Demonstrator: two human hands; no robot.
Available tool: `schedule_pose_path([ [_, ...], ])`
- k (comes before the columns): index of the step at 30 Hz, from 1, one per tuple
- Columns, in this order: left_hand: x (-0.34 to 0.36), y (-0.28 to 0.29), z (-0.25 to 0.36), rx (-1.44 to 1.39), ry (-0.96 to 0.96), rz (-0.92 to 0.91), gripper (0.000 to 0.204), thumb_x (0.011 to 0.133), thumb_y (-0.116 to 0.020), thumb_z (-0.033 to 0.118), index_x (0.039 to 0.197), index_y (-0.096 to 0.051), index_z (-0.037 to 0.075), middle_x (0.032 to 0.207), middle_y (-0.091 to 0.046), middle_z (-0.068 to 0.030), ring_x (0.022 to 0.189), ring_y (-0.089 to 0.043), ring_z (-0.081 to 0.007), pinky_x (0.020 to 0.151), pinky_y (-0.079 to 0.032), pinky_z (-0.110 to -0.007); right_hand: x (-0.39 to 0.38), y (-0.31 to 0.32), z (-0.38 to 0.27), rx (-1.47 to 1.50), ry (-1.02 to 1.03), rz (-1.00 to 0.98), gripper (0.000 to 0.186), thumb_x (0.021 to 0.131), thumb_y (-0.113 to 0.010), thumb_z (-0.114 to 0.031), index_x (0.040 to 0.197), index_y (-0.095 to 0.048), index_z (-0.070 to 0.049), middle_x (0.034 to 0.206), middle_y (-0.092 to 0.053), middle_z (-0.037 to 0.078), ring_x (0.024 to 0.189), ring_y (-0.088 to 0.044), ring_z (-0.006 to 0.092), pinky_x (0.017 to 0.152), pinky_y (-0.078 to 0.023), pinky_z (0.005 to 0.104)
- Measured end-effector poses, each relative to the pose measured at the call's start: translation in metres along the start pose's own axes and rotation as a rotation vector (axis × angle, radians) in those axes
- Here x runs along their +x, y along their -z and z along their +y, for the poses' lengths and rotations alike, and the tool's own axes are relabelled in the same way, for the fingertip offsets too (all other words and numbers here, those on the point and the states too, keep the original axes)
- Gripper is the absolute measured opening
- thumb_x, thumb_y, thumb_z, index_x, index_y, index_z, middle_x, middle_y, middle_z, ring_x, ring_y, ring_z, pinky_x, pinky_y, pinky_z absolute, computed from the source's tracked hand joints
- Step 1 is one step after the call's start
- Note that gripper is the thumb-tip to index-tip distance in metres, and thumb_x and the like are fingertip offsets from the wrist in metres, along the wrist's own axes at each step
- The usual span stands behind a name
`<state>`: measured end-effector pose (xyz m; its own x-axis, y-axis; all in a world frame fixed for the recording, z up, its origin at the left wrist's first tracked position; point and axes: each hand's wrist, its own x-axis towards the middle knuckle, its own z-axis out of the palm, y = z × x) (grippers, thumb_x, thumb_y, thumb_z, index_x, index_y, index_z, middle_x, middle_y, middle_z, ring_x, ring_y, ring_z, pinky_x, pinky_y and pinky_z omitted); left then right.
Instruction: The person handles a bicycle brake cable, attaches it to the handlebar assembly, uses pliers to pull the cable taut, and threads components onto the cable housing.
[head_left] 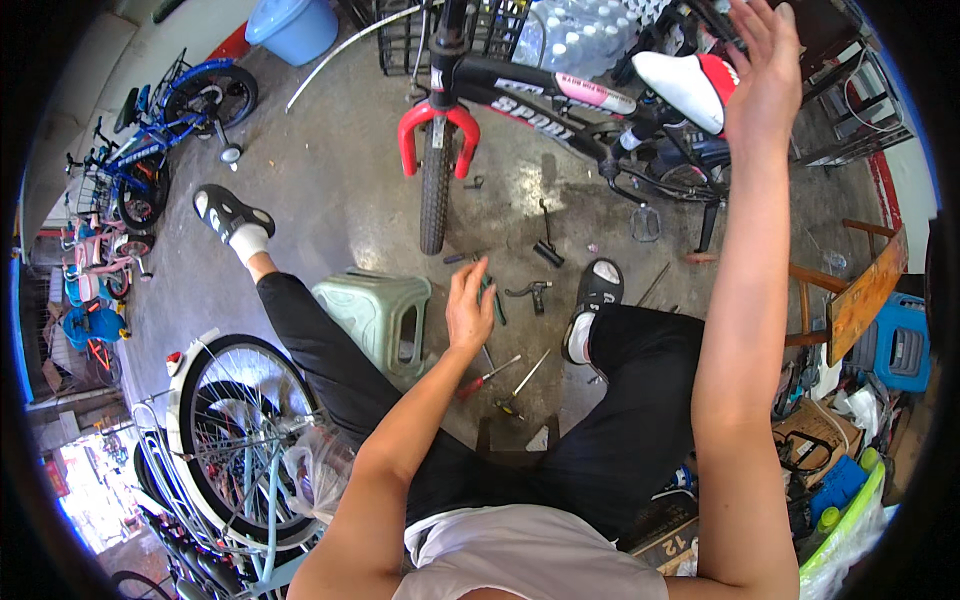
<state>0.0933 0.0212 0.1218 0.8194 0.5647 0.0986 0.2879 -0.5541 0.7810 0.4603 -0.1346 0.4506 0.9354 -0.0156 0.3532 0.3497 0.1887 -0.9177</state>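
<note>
A black child's bicycle [530,100] with a red fork [438,125] stands upright before me, its front wheel [434,195] pointing toward me. My right hand [765,85] is raised at the white and red saddle [690,90], fingers stretched out. It overlaps the saddle's red rear in the picture; whether it touches, I cannot tell. Lower down, my left hand [470,312] hovers over the floor between my legs, fingers extended and nothing visible in them. Beside its fingertips are green-handled pliers [497,303], partly hidden. A brake lever [535,293] and a black pedal-like part [547,252] lie to its right.
A pale green plastic stool [375,310] stands by my left leg. Screwdrivers [490,377] lie on the floor nearer me. Bicycles [240,430] crowd the left side, with a small blue one [150,145] farther off. A wooden stool [865,290] and clutter fill the right.
</note>
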Motion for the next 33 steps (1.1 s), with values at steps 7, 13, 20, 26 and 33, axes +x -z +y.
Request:
schedule_pose_path([
  [7,-0.055,-0.026,-0.095,0.514,0.472,-0.226,0.055,0.099,-0.066,0.032,0.152,-0.053,0.033,0.138,-0.059,-0.0161,0.120,-0.063,-0.0389,0.097,-0.055,-0.049,-0.006,-0.005,-0.019,0.072,-0.019,0.069,0.063,0.111,-0.040,-0.046,0.146,-0.054,0.004,0.147,-0.061,0.021,0.143,-0.051,0.0286,0.122,-0.031,0.0461],
  [13,0.019,-0.084,-0.060,0.418,0.109,-0.446,0.047,0.100,-0.065,0.032,0.146,-0.058,0.030,0.127,-0.062,-0.0132,0.118,-0.063,-0.0364,0.096,-0.055,-0.048,-0.010,-0.009,-0.019,0.016,0.059,0.098,0.057,0.109,-0.040,-0.036,0.138,-0.057,0.010,0.135,-0.066,0.026,0.130,-0.060,0.0310,0.115,-0.042,0.0442],
  [20,0.103,-0.181,-0.027,0.448,0.012,-0.542,0.034,0.101,-0.063,0.034,0.134,-0.069,0.026,0.127,-0.064,-0.0094,0.124,-0.058,-0.0332,0.101,-0.052,-0.049,-0.022,0.021,-0.016,-0.103,0.176,0.208,0.059,0.111,-0.031,-0.039,0.133,-0.059,0.009,0.124,-0.068,0.024,0.121,-0.064,0.0289,0.109,-0.048,0.0421],
  [26,0.120,-0.216,-0.031,0.783,0.043,-0.688,0.033,0.098,-0.066,0.044,0.115,-0.080,0.019,0.124,-0.071,-0.0036,0.128,-0.055,-0.0267,0.107,-0.042,-0.044,-0.020,0.037,-0.013,-0.069,0.182,0.192,0.054,0.113,-0.034,-0.035,0.138,-0.055,0.009,0.125,-0.063,0.021,0.115,-0.062,0.0286,0.109,-0.048,0.0441],
  [33,0.111,-0.215,-0.047,0.554,0.274,-0.344,0.020,0.096,-0.062,0.018,0.105,-0.078,0.011,0.105,-0.077,-0.0160,0.118,-0.063,-0.0331,0.107,-0.046,-0.043,-0.026,0.033,-0.010,-0.085,0.303,0.092,0.052,0.112,-0.036,-0.033,0.137,-0.057,0.007,0.121,-0.067,0.018,0.111,-0.064,0.0252,0.105,-0.050,0.0390],
])
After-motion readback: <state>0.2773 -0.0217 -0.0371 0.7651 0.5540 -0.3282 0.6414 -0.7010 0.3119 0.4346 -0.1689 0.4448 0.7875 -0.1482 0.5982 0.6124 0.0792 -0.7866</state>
